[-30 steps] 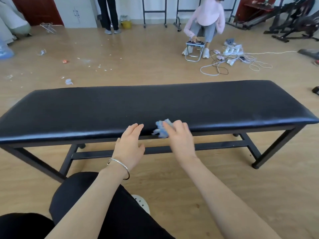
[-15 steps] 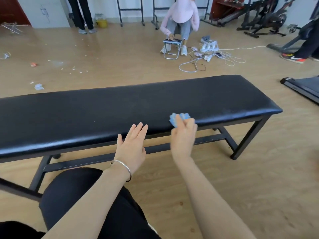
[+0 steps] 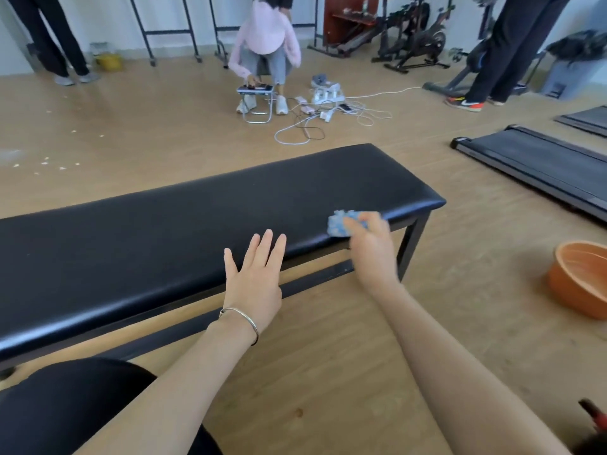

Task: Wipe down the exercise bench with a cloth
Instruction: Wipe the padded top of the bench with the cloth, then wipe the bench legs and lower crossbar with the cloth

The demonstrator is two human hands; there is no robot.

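A long black padded exercise bench (image 3: 164, 231) on a dark metal frame runs across the view from lower left to its right end. My right hand (image 3: 372, 247) grips a small crumpled blue cloth (image 3: 341, 224) against the bench's near edge, close to the right end. My left hand (image 3: 254, 274) lies flat with straight fingers on the near edge of the pad, a bracelet on its wrist. The two hands are a hand's width or more apart.
An orange basin (image 3: 579, 284) stands on the wooden floor at the right. A flat black treadmill (image 3: 538, 165) lies beyond it. A crouching person (image 3: 264, 44) at a small stool, tangled cables (image 3: 328, 113) and exercise bikes (image 3: 414, 37) are behind the bench.
My right hand has slid the cloth to the right along the near edge, toward the bench's end. The view has turned right, and the basin has come into sight. My left hand stays flat.
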